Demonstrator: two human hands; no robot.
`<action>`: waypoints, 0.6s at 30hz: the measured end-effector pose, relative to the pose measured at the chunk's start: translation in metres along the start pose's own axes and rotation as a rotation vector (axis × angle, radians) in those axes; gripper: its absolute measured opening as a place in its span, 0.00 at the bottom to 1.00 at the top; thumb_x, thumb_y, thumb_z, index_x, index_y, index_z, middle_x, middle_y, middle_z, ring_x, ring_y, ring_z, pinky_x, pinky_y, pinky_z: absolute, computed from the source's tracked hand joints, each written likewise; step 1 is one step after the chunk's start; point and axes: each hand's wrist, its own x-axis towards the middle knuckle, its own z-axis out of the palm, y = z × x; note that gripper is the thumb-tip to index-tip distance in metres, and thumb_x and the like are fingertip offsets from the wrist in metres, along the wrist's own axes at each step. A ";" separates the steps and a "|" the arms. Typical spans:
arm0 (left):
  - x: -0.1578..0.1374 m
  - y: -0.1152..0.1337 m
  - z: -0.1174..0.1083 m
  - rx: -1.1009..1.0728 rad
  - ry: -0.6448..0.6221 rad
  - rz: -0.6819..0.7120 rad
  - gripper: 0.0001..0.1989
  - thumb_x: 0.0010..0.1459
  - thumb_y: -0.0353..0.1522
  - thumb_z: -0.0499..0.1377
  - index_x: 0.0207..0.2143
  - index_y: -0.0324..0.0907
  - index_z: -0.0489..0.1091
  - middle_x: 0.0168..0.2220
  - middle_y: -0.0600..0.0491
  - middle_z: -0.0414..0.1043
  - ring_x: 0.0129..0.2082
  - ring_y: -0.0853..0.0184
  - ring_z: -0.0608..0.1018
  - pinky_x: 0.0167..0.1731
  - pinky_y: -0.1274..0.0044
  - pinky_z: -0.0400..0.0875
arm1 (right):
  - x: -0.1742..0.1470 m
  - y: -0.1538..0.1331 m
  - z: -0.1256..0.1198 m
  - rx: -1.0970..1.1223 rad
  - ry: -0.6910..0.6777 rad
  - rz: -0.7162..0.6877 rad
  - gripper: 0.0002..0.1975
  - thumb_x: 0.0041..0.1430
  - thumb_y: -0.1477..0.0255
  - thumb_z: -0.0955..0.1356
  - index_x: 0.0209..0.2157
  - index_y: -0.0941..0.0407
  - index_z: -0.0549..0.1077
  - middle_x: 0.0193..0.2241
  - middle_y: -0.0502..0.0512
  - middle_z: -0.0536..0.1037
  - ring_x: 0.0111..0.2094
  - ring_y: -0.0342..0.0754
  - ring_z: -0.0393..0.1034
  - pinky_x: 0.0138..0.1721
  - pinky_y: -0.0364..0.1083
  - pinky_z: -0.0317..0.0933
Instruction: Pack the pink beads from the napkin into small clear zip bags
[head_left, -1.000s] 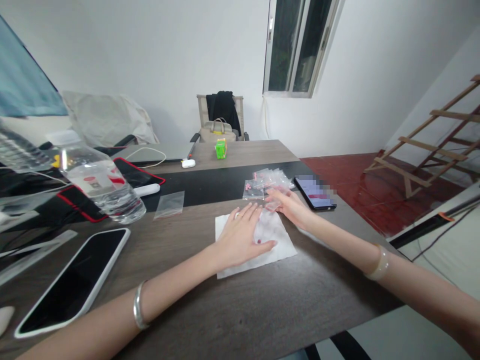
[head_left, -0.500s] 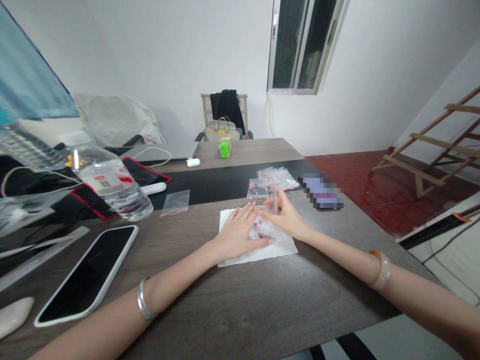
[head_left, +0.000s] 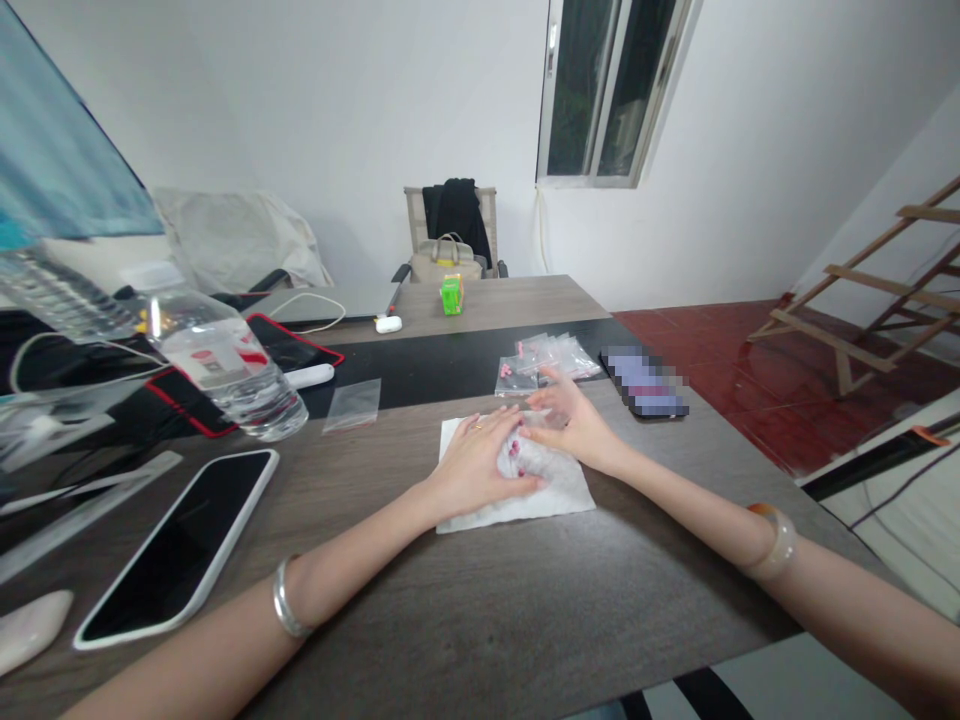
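Pink pieces: a few small ones, too small to make out in detail, on the white sheet between the hands, close to the left palm.
White sheet: spread on the table, partly covered by both hands.
Left hand: palm down over the sheet's left part, the four fingers stretched and nearly side by side, the thumb standing well away; a ring on one finger.
Right hand: over the sheet's far right edge, fingers curved, thumb and forefinger apart at the tips; a clear film shows beneath, and whether the fingers grip it I cannot tell.
Small bags: a clear, overlapping pile just beyond the right hand, pink bits in some.
Single clear bag: flat, to the left of the sheet.
Phones: a dark one right of the pile, a white-edged one near the left forearm.
Bottle: clear, at the left, tilted in view.
Green box: on the table's far part.
Chair: beyond the table, dark cloth over its back.
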 end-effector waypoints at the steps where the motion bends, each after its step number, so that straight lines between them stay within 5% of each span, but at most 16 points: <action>1: 0.000 0.000 0.000 0.001 0.003 0.005 0.44 0.47 0.54 0.60 0.61 0.42 0.56 0.63 0.41 0.56 0.62 0.51 0.60 0.59 0.55 0.50 | 0.000 -0.001 0.000 -0.020 -0.011 -0.020 0.44 0.44 0.64 0.76 0.60 0.51 0.53 0.38 0.54 0.73 0.42 0.52 0.69 0.49 0.58 0.63; 12: 0.000 0.000 0.001 -0.014 0.025 0.040 0.44 0.46 0.54 0.61 0.60 0.40 0.56 0.61 0.39 0.60 0.60 0.48 0.63 0.57 0.53 0.53 | -0.003 -0.026 -0.005 -0.219 -0.094 -0.124 0.37 0.47 0.73 0.72 0.58 0.49 0.58 0.40 0.53 0.73 0.44 0.53 0.69 0.50 0.58 0.60; 18: -0.001 -0.002 0.002 -0.015 0.035 0.039 0.44 0.46 0.54 0.60 0.60 0.40 0.56 0.61 0.39 0.60 0.60 0.49 0.64 0.57 0.55 0.54 | -0.001 -0.013 -0.001 -0.029 0.006 -0.007 0.32 0.49 0.68 0.72 0.55 0.51 0.61 0.36 0.53 0.74 0.39 0.50 0.70 0.47 0.55 0.64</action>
